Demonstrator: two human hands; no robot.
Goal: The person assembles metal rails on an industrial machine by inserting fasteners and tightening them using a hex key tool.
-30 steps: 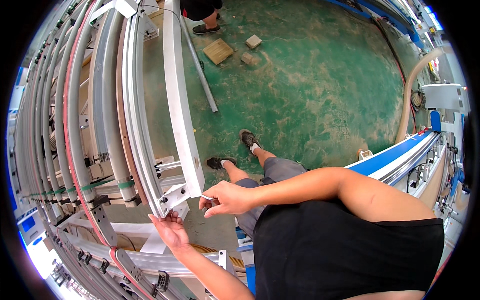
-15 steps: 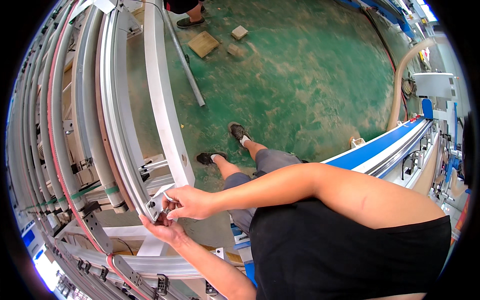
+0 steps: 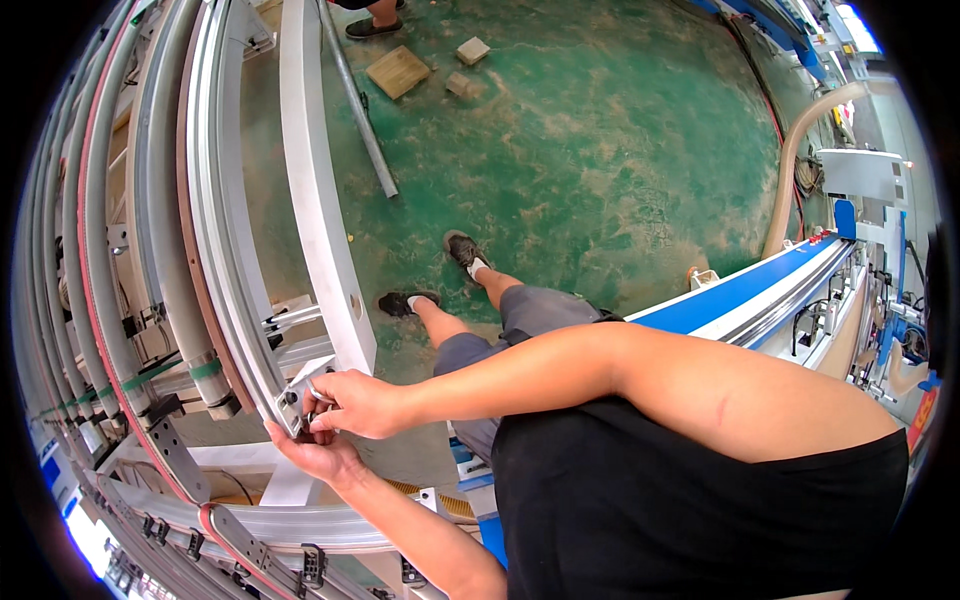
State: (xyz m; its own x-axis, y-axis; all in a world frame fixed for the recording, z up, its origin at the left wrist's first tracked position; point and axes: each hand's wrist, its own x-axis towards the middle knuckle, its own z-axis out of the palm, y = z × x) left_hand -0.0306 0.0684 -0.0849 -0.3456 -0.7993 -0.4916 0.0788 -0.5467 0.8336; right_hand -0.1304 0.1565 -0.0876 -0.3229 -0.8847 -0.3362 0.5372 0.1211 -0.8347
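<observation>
My right hand (image 3: 362, 404) is closed on a bent silver tool that looks like a hex key (image 3: 317, 393), against a small metal end bracket (image 3: 289, 399) with dark holes or bolt heads. That bracket sits at the near end of a long aluminium rail (image 3: 236, 305). Just below, my left hand (image 3: 328, 459) cups the underside of the bracket, its fingers curled at the rail's end. The working tip of the tool and anything between the left fingertips are hidden by the hands.
A white beam (image 3: 318, 210) runs beside the rail; grey rollers (image 3: 170, 230) line the left. On the green floor lie a metal pipe (image 3: 365, 130), a wooden board (image 3: 398, 72) and small blocks. Another person's shoe (image 3: 374, 27) shows at the top. A blue-topped machine (image 3: 735, 290) stands right.
The whole view has shifted slightly, so the scene sits a little further left and up. Both hands stay at the bracket; the tool in my right hand has tilted slightly.
</observation>
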